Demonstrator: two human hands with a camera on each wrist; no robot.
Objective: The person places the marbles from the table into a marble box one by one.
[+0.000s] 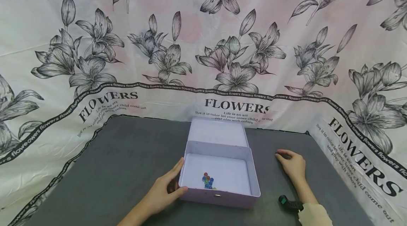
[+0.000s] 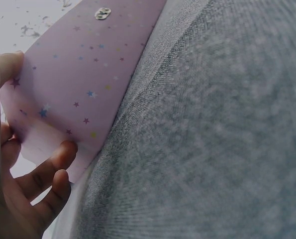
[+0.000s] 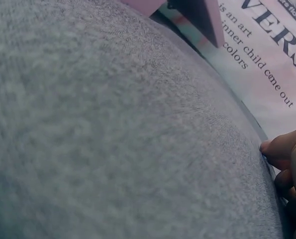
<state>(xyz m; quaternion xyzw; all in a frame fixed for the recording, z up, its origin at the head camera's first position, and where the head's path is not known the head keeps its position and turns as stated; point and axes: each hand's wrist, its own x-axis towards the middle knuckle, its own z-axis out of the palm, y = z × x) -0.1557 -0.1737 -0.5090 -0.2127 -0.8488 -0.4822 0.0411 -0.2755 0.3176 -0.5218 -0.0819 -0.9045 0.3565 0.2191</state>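
Observation:
A lilac hinged box [image 1: 219, 197] with printed stars stands with its lid [image 1: 217, 132] tipped back. Several small, clear, coloured balls [image 1: 208, 182], blue, orange and green, lie in a cluster on its white floor near the front. My left hand [image 1: 162, 190] holds the box's front left corner, the thumb on the front and a finger along the left side. In the left wrist view two other fingers [image 2: 53, 164] are bent beside the box. To the right of the box, my right hand [image 1: 292, 166] has its fingertips down at the table, thumb and forefinger close together. A tiny dark spot shows at the tips; whether it is held is unclear.
A grey cloth covers the table [image 1: 133, 159]. Behind and at the sides hangs a white curtain [image 1: 165, 102] with flower drawings and lettering. A small black device [image 1: 287, 202] sits at my right wrist, by a pale sleeve [image 1: 314, 215].

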